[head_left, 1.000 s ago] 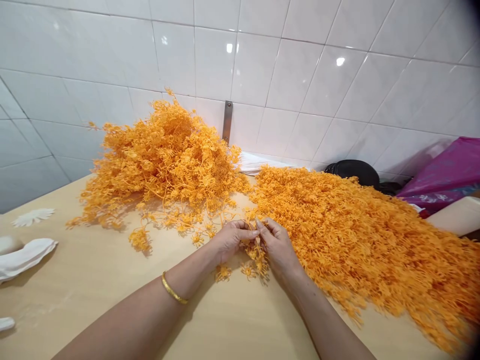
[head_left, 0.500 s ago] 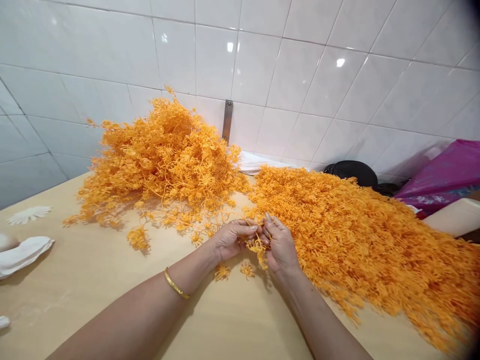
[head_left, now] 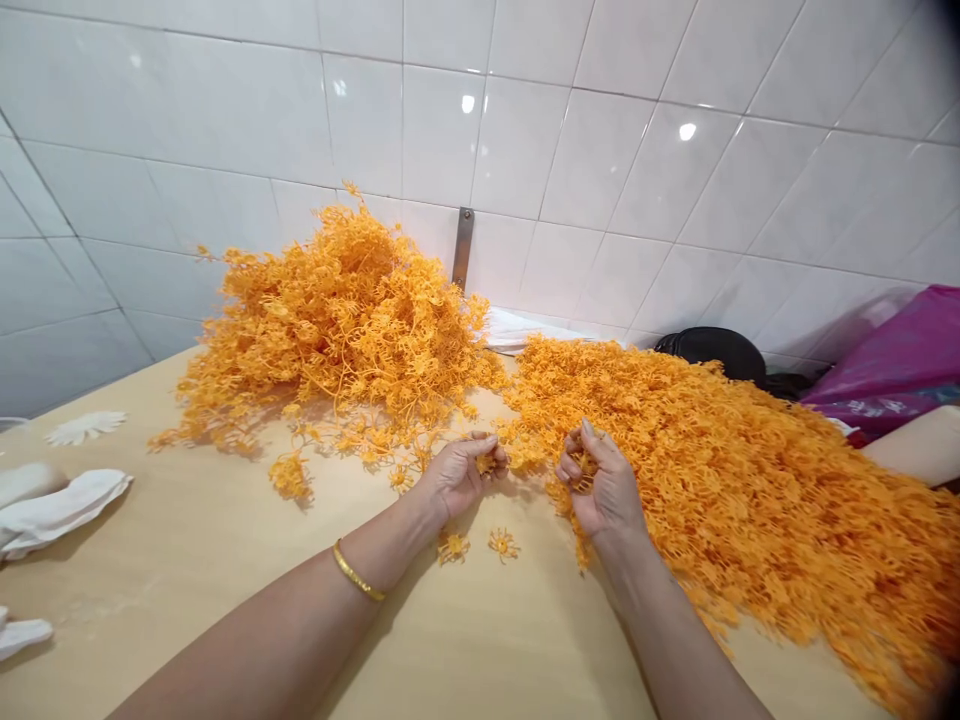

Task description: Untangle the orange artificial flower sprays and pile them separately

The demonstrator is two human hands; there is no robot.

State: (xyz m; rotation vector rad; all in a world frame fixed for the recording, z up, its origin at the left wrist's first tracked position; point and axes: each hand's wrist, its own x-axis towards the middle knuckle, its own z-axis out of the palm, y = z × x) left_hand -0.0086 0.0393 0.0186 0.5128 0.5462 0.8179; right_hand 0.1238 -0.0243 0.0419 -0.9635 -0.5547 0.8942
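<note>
My left hand (head_left: 459, 478) is closed over the table, its thumb and fingers pinching a small orange plastic flower (head_left: 486, 463). A short gap to the right, my right hand (head_left: 609, 490) is closed around an orange plastic sprig (head_left: 579, 540), whose lower end dangles below the fingers. Between and below the hands, two loose spidery flower pieces, a left one (head_left: 452, 547) and a right one (head_left: 503, 543), lie on the tabletop. Beyond my left hand rises a tall tangled heap of orange sprigs (head_left: 352, 320). A broad, lower heap of orange pieces (head_left: 750, 480) spreads behind and beside my right hand.
The light wooden table (head_left: 390, 650) meets a white tiled wall (head_left: 540, 140) bearing a metal strip (head_left: 463, 250). White cloth (head_left: 67, 515) and a white petal-shaped piece (head_left: 86, 428) lie at the left. A black round item (head_left: 712, 350) and purple bag (head_left: 885, 360) sit at the back right.
My hands, together before over one sprig, have moved apart. The right hand went rightward with the sprig, while the left keeps a small flower. The view shifted slightly.
</note>
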